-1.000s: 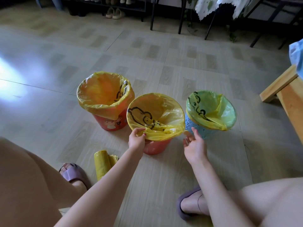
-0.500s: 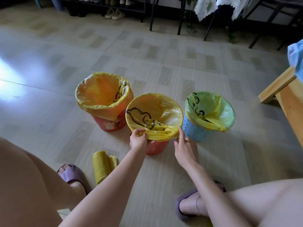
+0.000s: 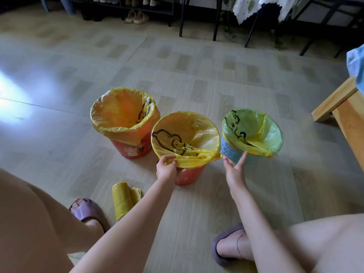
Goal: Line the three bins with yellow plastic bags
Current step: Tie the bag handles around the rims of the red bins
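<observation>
Three small bins stand in a row on the floor, each with a yellow bag in it. The left orange bin has its bag folded over the rim. On the middle orange bin, my left hand grips the near edge of the yellow bag, bunched over the rim. My right hand pinches a stretched tip of that same bag at its right side, the other fingers spread. The blue bin on the right carries its bag over the rim.
A roll of yellow bags lies on the floor by my left foot in a purple slipper. A wooden bench stands at the right. Chair legs and a shoe rack line the back.
My right hand went to the middle bag's right rim, then pulled back to the right with a tip of the bag stretched out. My left hand kept its hold.
</observation>
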